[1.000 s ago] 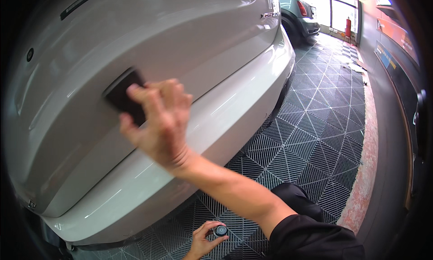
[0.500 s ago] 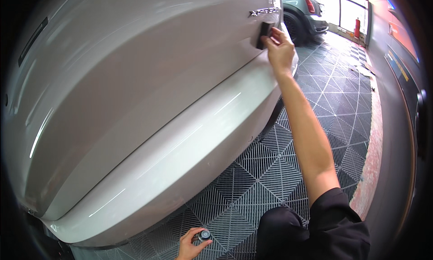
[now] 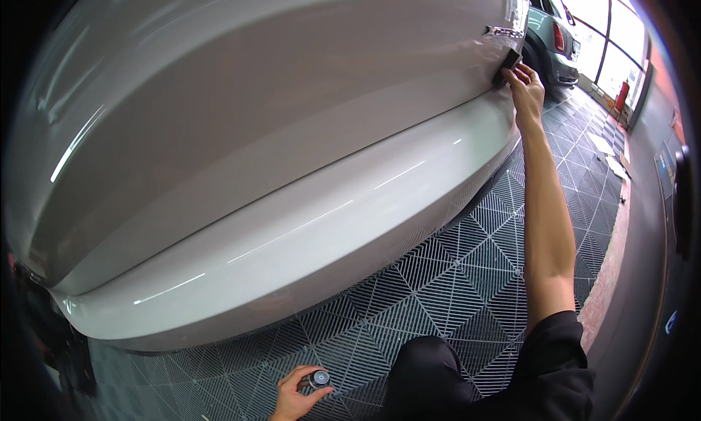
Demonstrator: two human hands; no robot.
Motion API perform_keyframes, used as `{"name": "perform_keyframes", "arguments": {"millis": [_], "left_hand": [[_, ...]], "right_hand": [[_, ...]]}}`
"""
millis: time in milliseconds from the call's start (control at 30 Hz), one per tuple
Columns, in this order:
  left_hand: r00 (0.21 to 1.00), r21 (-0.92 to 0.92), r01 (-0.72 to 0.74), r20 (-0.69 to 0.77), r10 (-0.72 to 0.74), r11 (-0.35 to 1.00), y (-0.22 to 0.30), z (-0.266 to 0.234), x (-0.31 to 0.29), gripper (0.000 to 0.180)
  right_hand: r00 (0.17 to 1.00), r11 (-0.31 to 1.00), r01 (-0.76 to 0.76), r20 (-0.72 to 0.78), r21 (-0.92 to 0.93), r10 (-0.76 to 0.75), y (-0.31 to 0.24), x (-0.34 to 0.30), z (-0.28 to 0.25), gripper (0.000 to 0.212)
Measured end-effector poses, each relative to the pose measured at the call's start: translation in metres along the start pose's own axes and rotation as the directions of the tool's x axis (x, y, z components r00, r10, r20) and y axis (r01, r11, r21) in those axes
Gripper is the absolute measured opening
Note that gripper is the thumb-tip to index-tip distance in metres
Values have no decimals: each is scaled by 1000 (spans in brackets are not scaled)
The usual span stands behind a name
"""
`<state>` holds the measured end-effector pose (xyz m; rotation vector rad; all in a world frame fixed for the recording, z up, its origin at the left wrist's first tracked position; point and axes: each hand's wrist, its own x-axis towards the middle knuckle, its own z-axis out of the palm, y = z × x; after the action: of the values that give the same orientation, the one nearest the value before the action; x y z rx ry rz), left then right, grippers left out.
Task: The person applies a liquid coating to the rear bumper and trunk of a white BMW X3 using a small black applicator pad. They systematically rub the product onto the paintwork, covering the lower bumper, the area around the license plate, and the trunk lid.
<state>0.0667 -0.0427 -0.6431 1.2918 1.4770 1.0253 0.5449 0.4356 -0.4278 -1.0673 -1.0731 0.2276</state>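
A light-coloured car's rear panel (image 3: pixel 292 121) and bumper (image 3: pixel 314 231) fill the left and middle. My right hand (image 3: pixel 527 92), arm stretched far forward, pinches a black applicator block (image 3: pixel 505 67). The block lies against the panel's right end, below a chrome badge (image 3: pixel 502 32) and above the seam over the bumper. Low down, near the bottom edge, my left hand (image 3: pixel 294 394) is closed round a small bottle (image 3: pixel 320 379) with a dark round cap, held over the floor. The hand hides most of the bottle's body.
Grooved dark floor tiles (image 3: pixel 438 304) run beneath the bumper and along the right. Another car (image 3: pixel 551 41) stands at the far right, with a red fire extinguisher (image 3: pixel 622 97) beyond it. White sheets (image 3: pixel 602 145) lie near the grey wall (image 3: pixel 650 224). My bent knee (image 3: pixel 427 373) shows below.
The view has shifted, so the car's right end and my right arm appear farther right. The block stays by the panel's right end below the badge. Both hands keep their holds.
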Motion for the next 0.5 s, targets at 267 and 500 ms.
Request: {"name": "perform_keyframes", "arguments": {"millis": [267,500], "left_hand": [[953,14,-289,94,286,957,20,-15,4,48],[889,-29,-430,163,429,902,29,-26,-1,45]], "right_hand": [[988,987,145,57,-76,-141,-38,-85,24,59],[987,954,159,21,-253,-159,-132,-207,77,54]]}}
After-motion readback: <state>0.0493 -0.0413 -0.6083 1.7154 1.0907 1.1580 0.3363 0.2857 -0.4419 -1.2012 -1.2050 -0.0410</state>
